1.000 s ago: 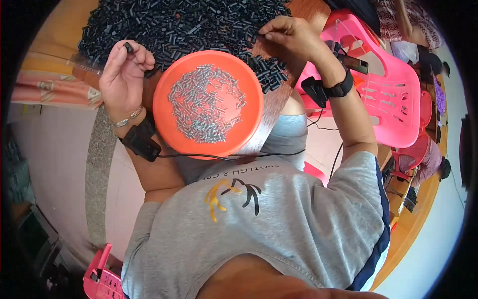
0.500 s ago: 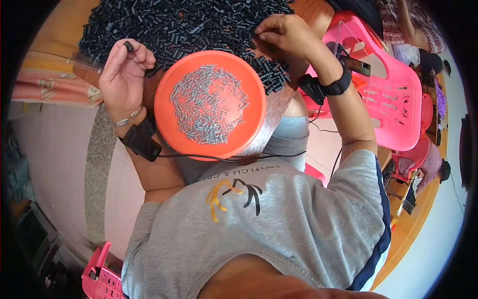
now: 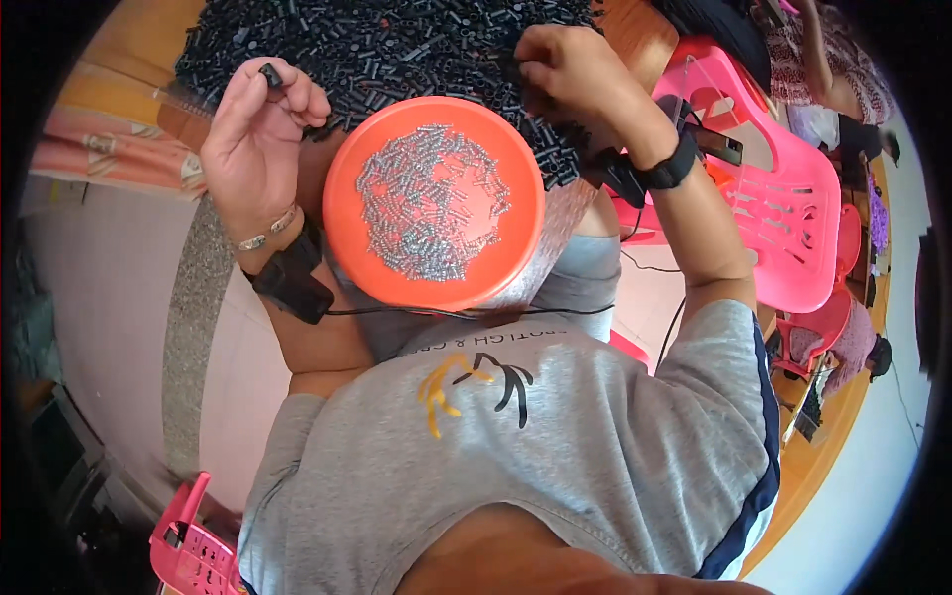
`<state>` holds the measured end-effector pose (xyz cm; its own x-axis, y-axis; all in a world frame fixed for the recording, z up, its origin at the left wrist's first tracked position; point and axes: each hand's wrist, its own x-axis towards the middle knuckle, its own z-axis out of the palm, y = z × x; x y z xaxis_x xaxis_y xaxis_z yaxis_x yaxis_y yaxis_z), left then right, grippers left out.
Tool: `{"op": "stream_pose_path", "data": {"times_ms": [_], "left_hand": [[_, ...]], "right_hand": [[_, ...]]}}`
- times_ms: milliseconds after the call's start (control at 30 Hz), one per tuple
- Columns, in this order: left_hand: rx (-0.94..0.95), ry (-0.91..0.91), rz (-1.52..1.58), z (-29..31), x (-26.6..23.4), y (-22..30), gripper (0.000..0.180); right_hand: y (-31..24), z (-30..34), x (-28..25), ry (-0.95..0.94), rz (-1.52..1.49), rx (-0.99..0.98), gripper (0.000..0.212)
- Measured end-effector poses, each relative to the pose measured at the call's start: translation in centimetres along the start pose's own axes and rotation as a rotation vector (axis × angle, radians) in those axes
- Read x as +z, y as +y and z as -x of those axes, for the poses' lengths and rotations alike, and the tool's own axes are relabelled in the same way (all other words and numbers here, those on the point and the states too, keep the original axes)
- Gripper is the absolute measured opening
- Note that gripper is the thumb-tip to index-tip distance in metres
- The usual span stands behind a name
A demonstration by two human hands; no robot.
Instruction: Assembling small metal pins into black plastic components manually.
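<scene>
Between the thumb and forefinger of my left hand (image 3: pixel 256 139) is a small black plastic piece (image 3: pixel 270 75), while the other fingers curl loosely. My right hand (image 3: pixel 575 74) rests at the right part of a large heap of small black tubular plastic pieces (image 3: pixel 367 59), its fingertips pinched together; whatever they grip is hidden against the dark heap. Between my hands, on the near side of the heap, sits a round orange-red tray (image 3: pixel 334 198). Many tiny silver pieces (image 3: pixel 431 253) that look like coil springs are spread in it.
The heap lies on a brown wooden table (image 3: pixel 635 40). To the right stands a pink plastic chair (image 3: pixel 783 198), and another pink chair (image 3: pixel 198 555) is at the lower left. A black cable (image 3: pixel 397 312) runs across my lap. Other people sit farther right.
My left hand has shifted slightly up and right, still pinching the black piece. The right hand stays at the heap with its fingers curled in. The tray appears a little farther right in view.
</scene>
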<state>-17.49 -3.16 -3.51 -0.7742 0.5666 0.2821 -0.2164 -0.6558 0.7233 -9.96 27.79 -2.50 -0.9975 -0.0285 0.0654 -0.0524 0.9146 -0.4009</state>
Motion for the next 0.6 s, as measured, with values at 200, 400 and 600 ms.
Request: {"op": "stream_pose_path", "data": {"times_ms": [200, 400, 600], "left_hand": [[0.03, -0.044, 0.134, 1.2, 4.9, 0.3, 0.024], [-0.085, 0.009, -0.034, 2.2, 6.8, -1.6, 0.021], [0.062, 0.226, -0.737, 7.7, 8.5, -2.2, 0.013]], "right_hand": [[0.5, 1.7, -0.8, -0.069, -0.698, 0.163, 0.011], [-2.4, 4.2, -1.7, 0.061, -0.941, 0.09, 0.019], [-3.8, 8.2, -1.8, 0.078, -0.985, 0.145, 0.018]]}}
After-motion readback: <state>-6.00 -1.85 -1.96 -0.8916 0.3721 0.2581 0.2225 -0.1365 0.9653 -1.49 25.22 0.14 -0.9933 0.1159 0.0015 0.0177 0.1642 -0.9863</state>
